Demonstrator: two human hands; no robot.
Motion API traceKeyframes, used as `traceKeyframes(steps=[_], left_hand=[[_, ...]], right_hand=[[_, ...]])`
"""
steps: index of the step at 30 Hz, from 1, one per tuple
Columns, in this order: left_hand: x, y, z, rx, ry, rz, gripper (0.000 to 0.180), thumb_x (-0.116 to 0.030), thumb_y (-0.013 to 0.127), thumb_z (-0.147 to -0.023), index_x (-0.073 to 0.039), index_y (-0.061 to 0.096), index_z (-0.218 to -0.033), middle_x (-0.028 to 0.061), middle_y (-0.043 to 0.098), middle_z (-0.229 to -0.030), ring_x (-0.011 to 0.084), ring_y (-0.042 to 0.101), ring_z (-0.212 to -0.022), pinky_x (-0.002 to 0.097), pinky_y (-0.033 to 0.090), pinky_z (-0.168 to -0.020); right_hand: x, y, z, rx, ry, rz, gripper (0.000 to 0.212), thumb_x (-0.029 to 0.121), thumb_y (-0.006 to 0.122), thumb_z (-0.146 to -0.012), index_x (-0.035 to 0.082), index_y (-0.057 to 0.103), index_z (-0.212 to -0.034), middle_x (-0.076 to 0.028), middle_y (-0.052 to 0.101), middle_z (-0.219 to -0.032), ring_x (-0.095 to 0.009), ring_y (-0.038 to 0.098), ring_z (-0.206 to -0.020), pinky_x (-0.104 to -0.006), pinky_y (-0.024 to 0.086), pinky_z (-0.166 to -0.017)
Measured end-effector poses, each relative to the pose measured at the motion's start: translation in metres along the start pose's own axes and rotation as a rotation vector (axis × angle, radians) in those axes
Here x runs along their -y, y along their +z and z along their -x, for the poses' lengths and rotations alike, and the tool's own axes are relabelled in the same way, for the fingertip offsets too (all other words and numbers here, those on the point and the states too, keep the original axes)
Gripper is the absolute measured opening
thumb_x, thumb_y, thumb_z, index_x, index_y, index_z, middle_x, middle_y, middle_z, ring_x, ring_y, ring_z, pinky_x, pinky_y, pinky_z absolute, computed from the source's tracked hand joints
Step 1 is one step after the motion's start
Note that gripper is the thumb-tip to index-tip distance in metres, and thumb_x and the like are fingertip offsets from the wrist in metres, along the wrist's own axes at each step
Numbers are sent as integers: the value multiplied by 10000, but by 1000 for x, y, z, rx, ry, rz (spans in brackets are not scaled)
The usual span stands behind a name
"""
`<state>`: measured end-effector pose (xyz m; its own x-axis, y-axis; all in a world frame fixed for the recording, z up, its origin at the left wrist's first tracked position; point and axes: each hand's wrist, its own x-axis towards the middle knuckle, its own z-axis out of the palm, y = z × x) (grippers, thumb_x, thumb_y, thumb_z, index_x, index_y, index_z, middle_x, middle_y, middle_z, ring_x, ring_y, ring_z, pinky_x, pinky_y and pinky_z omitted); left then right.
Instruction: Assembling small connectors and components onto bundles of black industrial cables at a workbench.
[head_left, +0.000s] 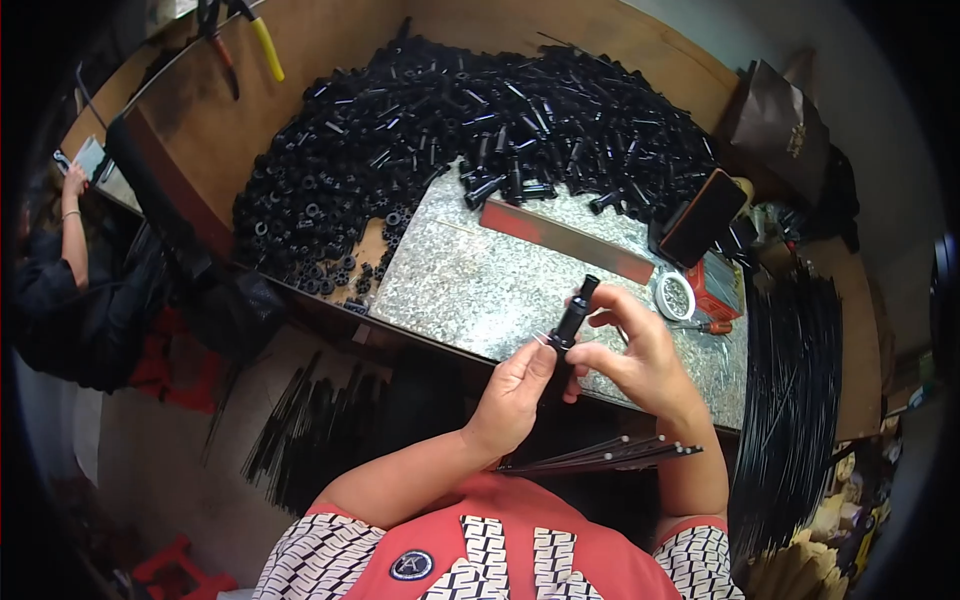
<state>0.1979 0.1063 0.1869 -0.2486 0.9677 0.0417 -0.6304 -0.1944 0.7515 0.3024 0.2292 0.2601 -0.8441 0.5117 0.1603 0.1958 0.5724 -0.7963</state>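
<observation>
Above the near edge of the bench, my left hand [513,393] pinches the lower end of a black tube-shaped plastic part [573,318] between thumb and fingers. The part stands tilted, narrower at its top, with a collar near the bottom. A thin pale strand sticks out beside my left thumb. My right hand [640,352] curls round the part from the right, its thumb at the collar and its index finger reaching behind the upper end. Several thin black rods [600,457] with pale tips lie across my lap, below my wrists.
A large heap of black plastic parts [480,110] covers the bench's back. A metal bar [565,241], a phone [703,218], a white round dish [675,297] and a screwdriver [715,327] lie nearer. Long black rods [790,380] stand right. Another person [70,260] works far left.
</observation>
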Motion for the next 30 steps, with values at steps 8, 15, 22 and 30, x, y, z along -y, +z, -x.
traceKeyframes(steps=[8,15,22,30], left_hand=[[12,-5,0,81,-15,47,412,-320,313,-1045,6,482,-1230,59,570,-899,116,540,-818,259,439,-777],[9,1,3,50,-23,-8,430,-329,310,-1044,14,461,-1254,62,564,-925,118,548,-812,266,471,-749],[11,5,2,115,-24,-35,423,-324,303,-1045,4,446,-1270,63,563,-940,116,535,-794,268,472,-744],[9,-9,2,47,-100,76,425,-350,347,-1026,2,453,-1239,114,600,-1027,177,615,-836,309,507,-792]], right_hand=[[2,-3,7,93,-25,-25,244,110,749,-748,10,613,-925,-115,601,-868,-265,578,-863,-356,454,-785],[-2,-15,3,165,-199,119,251,144,753,-742,4,583,-862,-126,570,-825,-299,562,-810,-365,448,-741],[-4,-20,3,176,-282,151,280,171,764,-735,7,565,-844,-112,569,-796,-293,570,-764,-372,449,-702],[-24,14,29,-175,2,-30,487,246,822,-717,11,511,-1010,-74,577,-839,-159,607,-808,-303,491,-656]])
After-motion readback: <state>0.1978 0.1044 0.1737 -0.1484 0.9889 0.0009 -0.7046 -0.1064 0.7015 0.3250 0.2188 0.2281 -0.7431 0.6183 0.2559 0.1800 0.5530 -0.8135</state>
